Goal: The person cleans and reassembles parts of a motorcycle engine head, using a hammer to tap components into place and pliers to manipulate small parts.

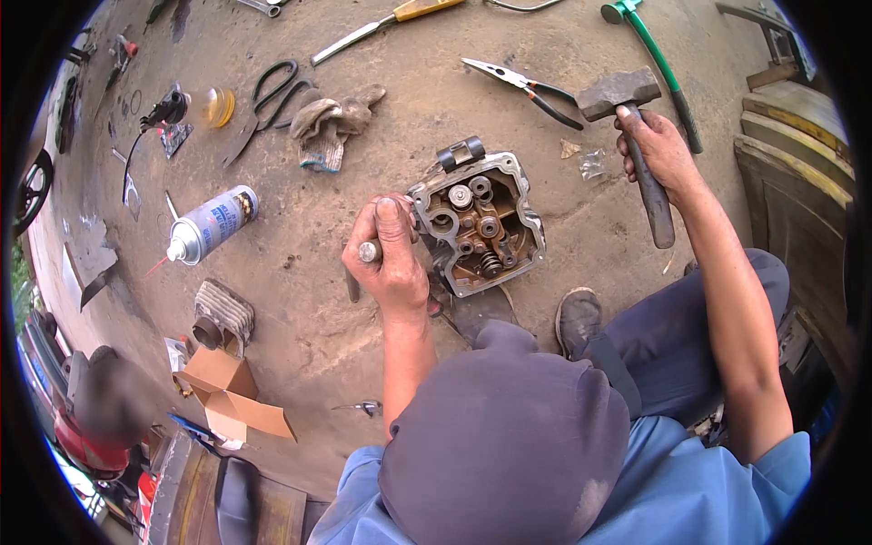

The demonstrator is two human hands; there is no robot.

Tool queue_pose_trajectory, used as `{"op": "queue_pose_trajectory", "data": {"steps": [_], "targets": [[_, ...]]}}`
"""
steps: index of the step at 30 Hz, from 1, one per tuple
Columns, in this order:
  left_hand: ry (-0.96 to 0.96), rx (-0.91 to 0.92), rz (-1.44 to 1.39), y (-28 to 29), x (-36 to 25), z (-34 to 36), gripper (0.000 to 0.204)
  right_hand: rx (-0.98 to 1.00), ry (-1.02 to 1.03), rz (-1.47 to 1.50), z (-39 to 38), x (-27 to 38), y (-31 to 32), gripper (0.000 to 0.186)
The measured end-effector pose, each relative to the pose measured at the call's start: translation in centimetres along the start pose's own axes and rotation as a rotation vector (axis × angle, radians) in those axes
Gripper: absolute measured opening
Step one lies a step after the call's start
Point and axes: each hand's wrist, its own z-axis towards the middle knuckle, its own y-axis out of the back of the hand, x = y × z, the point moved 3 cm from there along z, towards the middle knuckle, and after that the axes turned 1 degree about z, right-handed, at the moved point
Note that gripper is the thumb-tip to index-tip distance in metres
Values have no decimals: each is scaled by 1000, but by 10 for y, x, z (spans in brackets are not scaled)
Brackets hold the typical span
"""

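An engine cylinder head (486, 227) with rocker parts and springs showing lies in the middle, a dark cylindrical sleeve (461, 154) at its top edge. My left hand (392, 250) is closed round a metal rod (370, 251) at the head's left side; the rod's far end is hidden by my fingers. My right hand (661, 156) grips a sledge-style hammer (618, 94) by its dark handle, held up right of the cylinder head, the steel head pointing away from me.
Around lie scissors (243, 136), pliers (540, 98), a glove (331, 127), a green-handled hammer (656, 64), a yellow-handled tool (409, 11), a spray can (213, 222), a finned part (222, 309) and a cardboard box (213, 372). Stacked panels (786, 182) stand right; a motorbike (86, 436) lower left.
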Motion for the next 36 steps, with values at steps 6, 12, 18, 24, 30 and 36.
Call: {"op": "queue_pose_trajectory", "data": {"steps": [6,12,18,24,30,36], "targets": [[-106,18,-67,14,7,3,39,-52,0,-90,24,8,5,38],[-119,13,-70,19,15,9,46,-48,-73,-300,35,28,10,40],[-186,14,-157,16,16,12,46,1,-212,-501,58,41,30,49],[-175,-51,-282,18,24,17,46,44,-249,-660,67,57,25,52],[-89,-148,-520,9,38,15,47,6,-208,-695,65,45,29,50],[-48,-175,-581,6,44,13,48,1,-206,-686,65,43,27,47]]}}
